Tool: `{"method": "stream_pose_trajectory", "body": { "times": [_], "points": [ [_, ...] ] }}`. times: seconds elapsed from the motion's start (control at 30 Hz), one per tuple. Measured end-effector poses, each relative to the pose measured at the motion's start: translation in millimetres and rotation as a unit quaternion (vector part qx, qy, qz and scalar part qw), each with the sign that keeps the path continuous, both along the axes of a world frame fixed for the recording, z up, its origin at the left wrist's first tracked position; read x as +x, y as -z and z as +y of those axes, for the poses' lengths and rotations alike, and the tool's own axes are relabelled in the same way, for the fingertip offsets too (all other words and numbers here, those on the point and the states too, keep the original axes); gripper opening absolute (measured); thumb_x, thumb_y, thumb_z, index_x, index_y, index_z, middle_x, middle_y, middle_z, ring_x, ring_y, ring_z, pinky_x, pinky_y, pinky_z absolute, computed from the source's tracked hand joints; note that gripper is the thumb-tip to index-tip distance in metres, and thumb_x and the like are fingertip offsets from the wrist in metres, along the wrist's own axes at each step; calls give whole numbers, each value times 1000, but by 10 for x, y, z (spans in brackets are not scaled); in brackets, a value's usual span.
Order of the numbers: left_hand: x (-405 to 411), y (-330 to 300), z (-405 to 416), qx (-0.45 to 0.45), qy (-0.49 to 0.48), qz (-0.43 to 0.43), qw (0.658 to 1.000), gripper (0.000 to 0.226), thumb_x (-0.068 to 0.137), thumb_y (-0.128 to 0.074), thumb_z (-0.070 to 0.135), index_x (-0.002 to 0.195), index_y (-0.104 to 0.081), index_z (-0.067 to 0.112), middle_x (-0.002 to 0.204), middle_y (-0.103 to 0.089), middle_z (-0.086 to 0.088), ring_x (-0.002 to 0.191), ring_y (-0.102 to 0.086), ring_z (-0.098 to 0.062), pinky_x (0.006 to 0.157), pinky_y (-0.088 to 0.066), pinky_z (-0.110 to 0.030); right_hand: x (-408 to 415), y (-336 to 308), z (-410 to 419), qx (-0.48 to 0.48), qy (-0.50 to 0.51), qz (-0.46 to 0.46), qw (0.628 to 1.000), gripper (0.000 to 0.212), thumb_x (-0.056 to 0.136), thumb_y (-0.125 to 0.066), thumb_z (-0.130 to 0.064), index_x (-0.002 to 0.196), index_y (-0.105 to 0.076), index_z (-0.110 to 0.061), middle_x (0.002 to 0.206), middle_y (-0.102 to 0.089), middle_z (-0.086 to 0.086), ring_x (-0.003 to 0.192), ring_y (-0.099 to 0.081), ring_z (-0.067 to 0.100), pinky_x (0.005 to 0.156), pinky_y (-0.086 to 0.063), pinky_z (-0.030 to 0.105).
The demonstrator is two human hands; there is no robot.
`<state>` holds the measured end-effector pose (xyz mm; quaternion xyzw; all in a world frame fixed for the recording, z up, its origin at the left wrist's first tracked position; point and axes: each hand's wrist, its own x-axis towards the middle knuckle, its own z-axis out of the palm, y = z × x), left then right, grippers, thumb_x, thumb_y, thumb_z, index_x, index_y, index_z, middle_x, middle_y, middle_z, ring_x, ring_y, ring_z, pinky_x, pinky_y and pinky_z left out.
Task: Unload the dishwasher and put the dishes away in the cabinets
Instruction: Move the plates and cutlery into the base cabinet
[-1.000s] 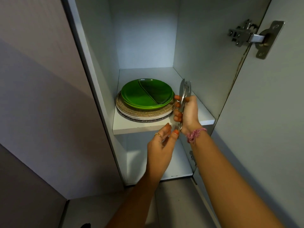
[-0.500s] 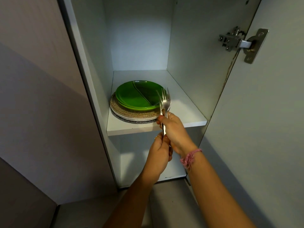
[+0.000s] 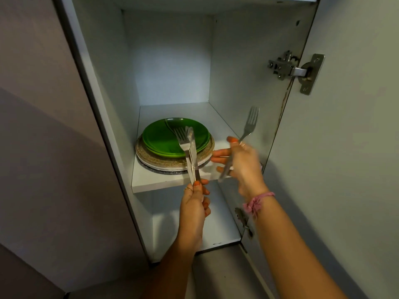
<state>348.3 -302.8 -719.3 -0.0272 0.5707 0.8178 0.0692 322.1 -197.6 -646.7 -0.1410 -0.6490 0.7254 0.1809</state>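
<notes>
An open white cabinet has a shelf [image 3: 164,182] carrying a stack of plates, with green plates [image 3: 159,137] on top of speckled beige ones [image 3: 172,162]. My left hand [image 3: 194,203] is just below the shelf's front edge, shut on a small bunch of cutlery [image 3: 190,149], a fork and a knife at least, that points up in front of the plates. My right hand [image 3: 241,162] is to the right over the shelf's bare side and grips a single fork [image 3: 248,126], tines up.
The cabinet door [image 3: 349,147] stands open on the right, with a metal hinge [image 3: 293,70] near its top and another lower down. A lower shelf [image 3: 218,231] lies beneath. A grey panel [image 3: 54,147] closes off the left side.
The cutlery was held together by both hands. Now my right hand has pulled one fork away to the right, while my left hand keeps the others.
</notes>
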Motion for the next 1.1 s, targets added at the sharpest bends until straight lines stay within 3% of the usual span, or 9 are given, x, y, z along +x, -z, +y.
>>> {"method": "stream_pose_trajectory", "body": {
  "times": [0.07,0.13,0.23,0.3,0.47,0.67,0.87,1.0,1.1],
  "points": [
    [-35,7,-42,-25,-9,16,1000,25,102,-35,19,95,-59,18,73,-45,0,53,-33,-6,41,-27,-15,-124,-72,215,168,52,-49,983,34,102,-35,-28,72,-49,-19,62,-51,0,58,-50,16,52,-39,26],
    [-40,8,-65,-26,-9,24,999,25,102,-36,20,97,-60,18,73,-46,0,53,-34,-6,41,-28,-15,-248,-119,345,330,29,-153,931,38,102,-32,-25,73,-52,-11,75,-54,8,73,-49,24,55,-32,27],
    [-32,43,-62,-18,-4,17,1000,25,101,-38,20,99,-62,16,72,-48,0,53,-35,-6,42,-28,-15,-423,-63,364,454,-45,-265,850,36,101,-27,-10,113,-59,2,118,-57,21,106,-52,31,92,-38,32],
    [-46,64,-65,-13,0,11,1000,25,101,-38,18,99,-63,15,71,-49,0,52,-35,-6,42,-28,-15,-571,32,347,521,-36,-268,809,34,97,-30,-3,116,-58,2,123,-57,18,117,-48,33,105,-27,36],
    [-95,111,-106,-5,3,9,1000,24,101,-39,15,99,-63,15,69,-49,0,49,-34,-5,39,-25,-15,-766,216,255,524,5,-247,815,30,94,-39,-2,118,-55,4,121,-53,24,123,-39,33,97,-36,32],
    [-121,98,-101,23,1,8,1000,23,100,-41,14,102,-64,12,66,-49,-1,43,-32,-2,36,-23,-14,-823,305,97,595,35,-248,763,34,96,-36,-6,125,-52,3,130,-40,18,121,-38,34,99,-37,38],
    [-113,59,-68,44,-3,7,999,20,98,-44,14,102,-64,15,69,-55,-2,42,-33,-2,36,-23,-15,-807,283,31,617,28,-262,741,37,98,-44,-27,126,-52,-5,132,-36,16,124,-34,31,101,-36,37],
    [-76,33,-46,47,-3,5,999,19,98,-46,15,98,-65,15,71,-53,-6,44,-32,-3,38,-23,-15,-699,227,95,587,9,-248,771,40,96,-46,-25,129,-49,-3,132,-38,16,125,-35,31,103,-34,37],
    [-65,33,-29,56,1,6,998,19,98,-47,17,103,-65,14,74,-58,-5,46,-33,-3,39,-24,-15,-467,245,147,517,82,-128,842,30,97,-43,-13,121,-57,-2,121,-50,15,115,-46,29,94,-38,31]
  ]
}}
